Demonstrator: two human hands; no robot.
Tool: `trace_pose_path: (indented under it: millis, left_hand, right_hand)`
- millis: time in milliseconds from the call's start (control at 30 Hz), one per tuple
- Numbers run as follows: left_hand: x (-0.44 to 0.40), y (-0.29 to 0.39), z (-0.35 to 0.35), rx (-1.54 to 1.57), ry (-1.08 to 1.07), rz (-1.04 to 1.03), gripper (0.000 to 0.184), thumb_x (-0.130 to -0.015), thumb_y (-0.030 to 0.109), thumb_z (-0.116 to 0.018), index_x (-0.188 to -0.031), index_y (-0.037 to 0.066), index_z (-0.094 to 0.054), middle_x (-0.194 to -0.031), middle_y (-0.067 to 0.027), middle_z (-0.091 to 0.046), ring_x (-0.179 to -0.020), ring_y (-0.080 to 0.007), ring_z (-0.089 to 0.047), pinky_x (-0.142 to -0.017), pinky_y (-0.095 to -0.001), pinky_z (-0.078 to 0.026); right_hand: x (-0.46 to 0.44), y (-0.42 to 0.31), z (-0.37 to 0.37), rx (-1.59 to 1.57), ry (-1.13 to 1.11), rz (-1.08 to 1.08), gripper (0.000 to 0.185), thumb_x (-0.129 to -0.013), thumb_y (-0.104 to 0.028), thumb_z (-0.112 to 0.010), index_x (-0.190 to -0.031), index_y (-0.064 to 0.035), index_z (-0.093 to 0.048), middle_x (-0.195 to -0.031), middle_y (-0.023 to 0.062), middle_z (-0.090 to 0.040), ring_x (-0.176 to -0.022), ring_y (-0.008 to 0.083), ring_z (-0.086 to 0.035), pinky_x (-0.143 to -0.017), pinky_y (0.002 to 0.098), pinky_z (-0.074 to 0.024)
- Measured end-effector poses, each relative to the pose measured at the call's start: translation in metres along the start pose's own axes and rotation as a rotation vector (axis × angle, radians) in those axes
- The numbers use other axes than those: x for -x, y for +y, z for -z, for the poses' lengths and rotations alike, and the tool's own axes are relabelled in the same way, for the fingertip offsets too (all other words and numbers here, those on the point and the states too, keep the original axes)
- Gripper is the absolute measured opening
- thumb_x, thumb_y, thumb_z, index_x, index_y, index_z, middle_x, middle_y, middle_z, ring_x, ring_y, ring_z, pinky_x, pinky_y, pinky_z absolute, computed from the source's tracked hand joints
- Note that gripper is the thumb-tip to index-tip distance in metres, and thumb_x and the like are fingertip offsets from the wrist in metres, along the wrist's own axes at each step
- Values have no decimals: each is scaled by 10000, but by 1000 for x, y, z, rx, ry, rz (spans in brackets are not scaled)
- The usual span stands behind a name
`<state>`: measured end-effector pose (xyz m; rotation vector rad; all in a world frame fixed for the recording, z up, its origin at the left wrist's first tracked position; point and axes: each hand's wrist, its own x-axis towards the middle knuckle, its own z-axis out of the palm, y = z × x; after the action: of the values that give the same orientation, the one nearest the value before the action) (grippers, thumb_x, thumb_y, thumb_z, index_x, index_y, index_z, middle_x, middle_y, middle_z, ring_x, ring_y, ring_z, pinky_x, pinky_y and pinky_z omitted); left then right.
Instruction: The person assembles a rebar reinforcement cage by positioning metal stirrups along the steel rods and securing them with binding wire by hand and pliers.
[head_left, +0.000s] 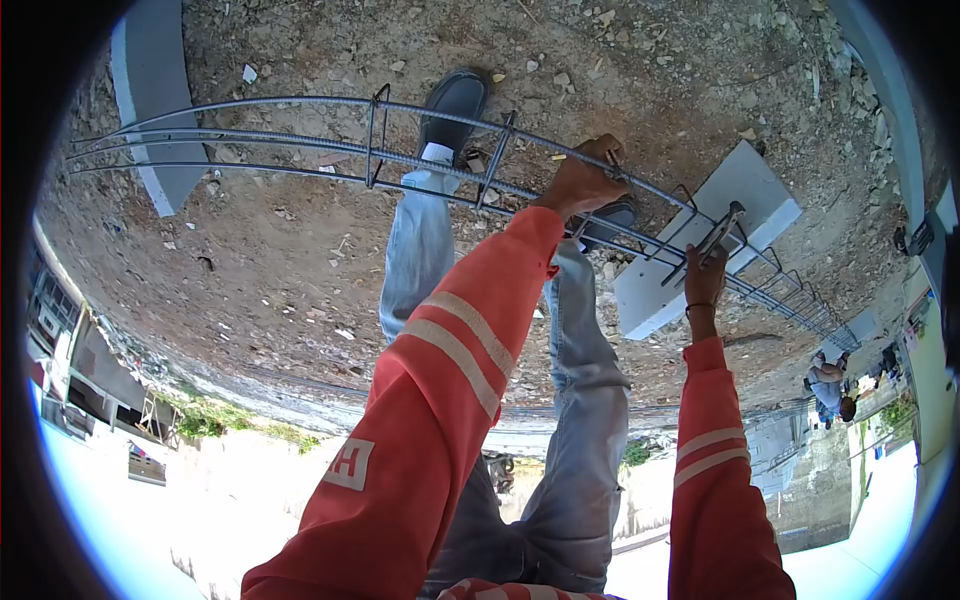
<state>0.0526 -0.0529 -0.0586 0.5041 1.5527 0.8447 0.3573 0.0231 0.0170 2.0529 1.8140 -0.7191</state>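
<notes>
A long cage of steel bars point(420, 160) with square stirrups runs across the view. My left hand point(583, 182) is closed on the cage near a stirrup, its fingers wrapped partly out of sight. Farther right, my right hand point(705, 275) grips a dark metal hand tool point(718, 232), whose head lies against the bars beside another stirrup. Under that part of the cage is a pale grey block point(770, 200). The exact contact between the tool and the bars is too small to tell.
Another grey slab point(165, 100) lies beneath the cage's left end. My shoes point(455, 105) stand on rough dirt ground point(290, 230) scattered with stone chips, one under the bars. A person point(828, 388) is at the far right, near the cage's distant end.
</notes>
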Motion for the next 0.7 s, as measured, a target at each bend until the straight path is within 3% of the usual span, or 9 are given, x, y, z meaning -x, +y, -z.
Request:
trace_pose_path:
  millis: [100, 167, 233, 300, 367, 400, 467, 567, 700]
  left_hand:
    - [0, -5, -4, -6, -7, -2, 371, -673, 156, -764, -993, 83, -590, -871, -163, -645, -850, -350, -653, -741, -408, -526]
    - [-1, -12, -10, -9, 69, -107, 297, -737, 74, -674, -1023, 68, -596, -668, -45, -583, -592, -159, -549, -548, -341, -441]
    - [1, -10, -11, -26, 87, -113, 294, -742, 64, -663, -1027, 68, -594, -676, -53, -587, -605, -167, -553, -557, -345, -445]
    - [1, -7, -9, -38, 114, -119, 292, -746, 54, -652, -1032, 68, -591, -685, -61, -591, -618, -175, -558, -566, -350, -449]
    - [0, -4, -8, -33, 48, 34, 332, -674, 70, -679, -993, 88, -592, -897, -167, -652, -893, -359, -657, -756, -429, -524]
    - [0, -5, -9, -22, 48, 34, 332, -674, 70, -679, -993, 88, -592, -897, -167, -652, -893, -359, -657, -756, -429, -524]
    - [-2, -8, -10, -85, 45, 29, 328, -668, 51, -658, -986, 95, -591, -896, -170, -652, -912, -366, -658, -763, -434, -522]
    - [-5, -17, -14, -126, 65, -16, 350, -668, 65, -659, -1007, 111, -587, -906, -169, -655, -923, -370, -657, -771, -436, -526]
    - [-1, -10, -13, -157, 102, 48, 370, -676, 97, -663, -1034, 123, -573, -912, -160, -657, -912, -365, -655, -768, -429, -532]
  right_hand:
    - [-7, -6, -13, 113, 61, 101, 474, -817, -254, -759, -1161, -15, -538, -955, 210, -665, -878, 411, -654, -792, 487, -515]
    - [-11, -15, -13, 155, 106, 117, 411, -816, -206, -732, -1127, -10, -548, -944, 209, -664, -881, 414, -652, -797, 488, -512]
    - [-12, -24, -9, 212, 267, 57, 322, -803, -114, -662, -1088, -4, -559, -950, 209, -661, -884, 432, -645, -797, 498, -506]
    - [-8, -39, 13, 241, 319, 126, 349, -827, -32, -592, -1172, 2, -550, -1006, 239, -646, -928, 451, -632, -788, 515, -497]
    - [6, -80, 52, 154, 141, 407, 463, -830, 34, -556, -1289, -23, -525, -1111, 250, -620, -958, 468, -620, -796, 531, -493]
    - [11, -101, 69, 164, 141, 409, 463, -830, 34, -556, -1289, -23, -525, -1111, 250, -620, -958, 468, -620, -796, 531, -493]
    - [13, -137, 99, 421, -169, 600, 578, -829, 64, -544, -1389, -66, -480, -1185, 205, -579, -1023, 429, -604, -830, 546, -484]
    - [-12, -170, 114, 743, -419, 670, 618, -820, 39, -576, -1414, -99, -474, -1180, 144, -550, -1070, 370, -583, -851, 545, -476]
    - [-36, -210, 118, 997, -580, 854, 669, -797, 27, -606, -1436, -111, -463, -1158, 104, -542, -1070, 324, -564, -831, 525, -475]
